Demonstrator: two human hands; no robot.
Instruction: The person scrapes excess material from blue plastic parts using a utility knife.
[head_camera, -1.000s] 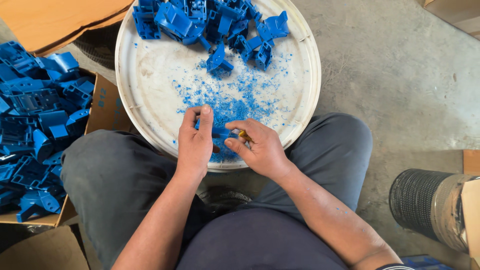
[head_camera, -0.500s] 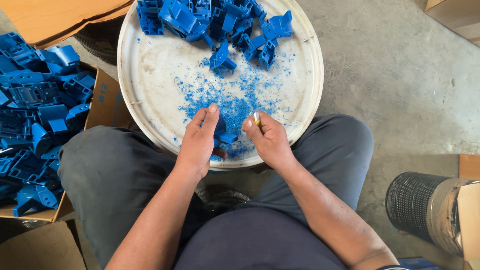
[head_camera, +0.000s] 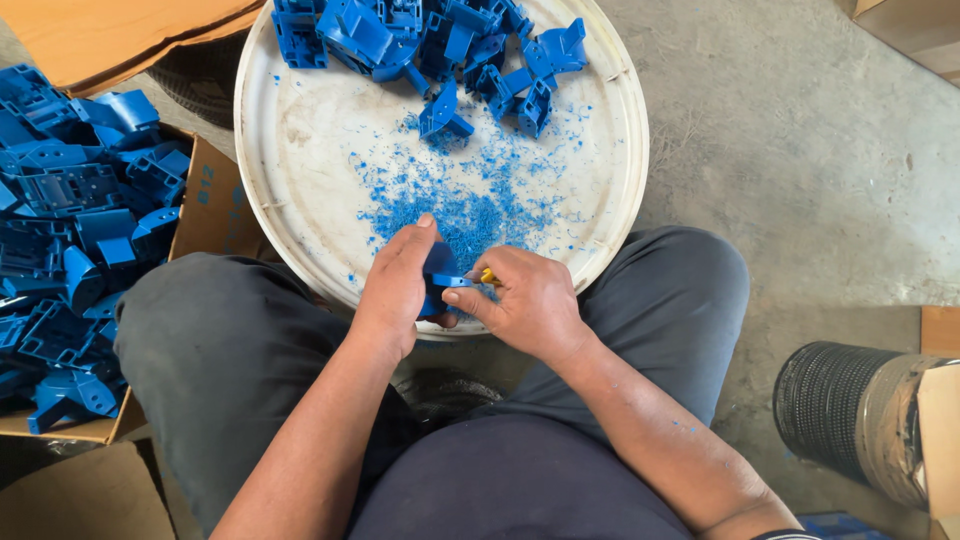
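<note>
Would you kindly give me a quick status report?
Left hand grips blue plastic part. Right hand holds yellow-handled tool against it. Blue shavings on white round tray.

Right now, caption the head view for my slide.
Both hands trim a blue plastic part over a white lid.

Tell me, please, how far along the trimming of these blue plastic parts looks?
Done: blue plastic parts fill the cardboard box; shavings cover the round white lid. In hand: left hand holds one part, right hand a yellow-handled tool. Left: the pile on the lid.

Head-worn camera looks steeply down, close over the lap and white tray (head_camera: 610, 215).
</note>
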